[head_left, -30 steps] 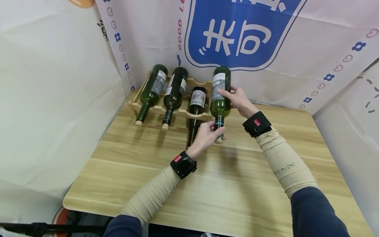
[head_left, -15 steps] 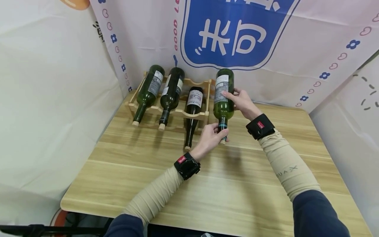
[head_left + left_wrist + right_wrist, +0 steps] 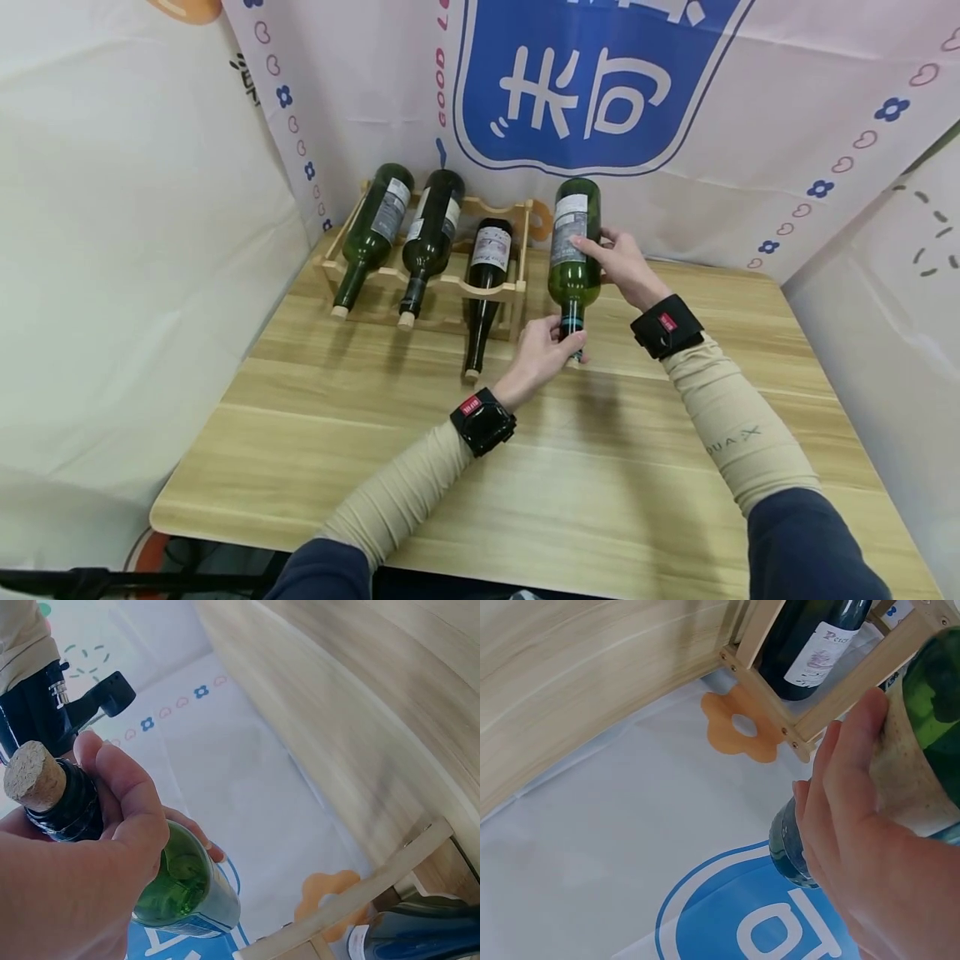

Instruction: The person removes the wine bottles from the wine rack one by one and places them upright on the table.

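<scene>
Both hands hold a green wine bottle point(image 3: 576, 283), tilted with its corked neck toward me, to the right of the wooden rack. My left hand point(image 3: 542, 354) grips the neck just above the cork point(image 3: 34, 777). Around the labelled body curl the fingers of my right hand point(image 3: 626, 265), its thumb on the label. The wine rack point(image 3: 517, 287) carries two bottles on its upper level, a green bottle point(image 3: 375, 221) and a darker bottle point(image 3: 431, 237). Lower down in it lies a dark bottle point(image 3: 489, 258) with a pale label, neck pointing toward me.
The rack stands at the back left of the wooden table point(image 3: 360, 450), close to a printed cloth backdrop point(image 3: 675, 208). Pale cloth walls point(image 3: 150, 250) border the left and right sides. A black bar point(image 3: 150, 577) runs below the table's front left edge.
Both hands have carried the held bottle a little to the right and toward me, away from the rack's right end. The view has shifted slightly; the racked bottles stay in place.
</scene>
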The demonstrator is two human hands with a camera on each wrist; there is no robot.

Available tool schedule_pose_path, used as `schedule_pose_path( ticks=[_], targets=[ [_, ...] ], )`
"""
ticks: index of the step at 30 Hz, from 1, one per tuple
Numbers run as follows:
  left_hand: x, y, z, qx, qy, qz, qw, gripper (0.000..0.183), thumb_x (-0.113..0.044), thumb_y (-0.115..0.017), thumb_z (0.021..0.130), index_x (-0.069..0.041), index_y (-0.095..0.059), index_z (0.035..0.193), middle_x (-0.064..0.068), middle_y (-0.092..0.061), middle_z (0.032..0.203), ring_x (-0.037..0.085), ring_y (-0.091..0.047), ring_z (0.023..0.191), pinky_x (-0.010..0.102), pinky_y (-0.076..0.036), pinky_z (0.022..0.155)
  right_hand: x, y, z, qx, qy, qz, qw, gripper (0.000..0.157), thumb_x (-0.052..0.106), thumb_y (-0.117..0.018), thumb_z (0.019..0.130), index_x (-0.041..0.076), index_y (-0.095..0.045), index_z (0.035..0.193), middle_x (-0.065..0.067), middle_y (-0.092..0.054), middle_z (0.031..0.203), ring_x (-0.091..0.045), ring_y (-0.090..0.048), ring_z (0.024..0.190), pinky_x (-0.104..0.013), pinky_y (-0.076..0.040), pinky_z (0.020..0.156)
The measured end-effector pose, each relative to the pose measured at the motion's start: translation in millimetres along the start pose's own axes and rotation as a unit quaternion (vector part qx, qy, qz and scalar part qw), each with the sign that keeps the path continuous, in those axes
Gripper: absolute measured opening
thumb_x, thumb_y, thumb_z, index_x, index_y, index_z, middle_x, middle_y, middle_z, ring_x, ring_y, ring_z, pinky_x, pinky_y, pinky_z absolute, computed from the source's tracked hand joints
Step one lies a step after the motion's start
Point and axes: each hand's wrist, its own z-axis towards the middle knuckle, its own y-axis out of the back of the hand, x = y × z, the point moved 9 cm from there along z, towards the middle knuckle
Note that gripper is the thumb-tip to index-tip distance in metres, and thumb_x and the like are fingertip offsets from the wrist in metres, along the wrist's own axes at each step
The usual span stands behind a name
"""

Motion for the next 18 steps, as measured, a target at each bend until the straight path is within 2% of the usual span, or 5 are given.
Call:
schedule_pose_path(
  ticks=[10,18],
  targets=[
    [5.0,-10.9,1.8,0.006,0.007,-0.021,0.9997,0.024,-0.012,-0.061,0.094,0.005,-0.06,0.11,0.02,-0.071,0.091,0.044,-0.069,0.088,0.022,-0.052,0.055,-7.6,8.9,-2.6,-0.007,0.002,-0.002,1.0,0.074,0.041,-0.056,0.095,0.004,-0.024,0.151,-0.024,-0.05,0.136,-0.015,-0.061,0.096,-0.026,-0.055,0.073],
    [4.1,-17.1,5.6,0.013,0.002,-0.007,0.9999,0.023,-0.013,-0.06,0.095,0.003,-0.061,0.111,0.017,-0.071,0.09,0.037,-0.071,0.085,0.02,-0.05,0.054,-10.4,16.4,-3.5,-0.005,-0.004,-0.005,1.0,0.077,0.043,-0.056,0.095,0.005,-0.021,0.152,-0.024,-0.048,0.139,-0.019,-0.059,0.104,-0.025,-0.055,0.075]
  ],
)
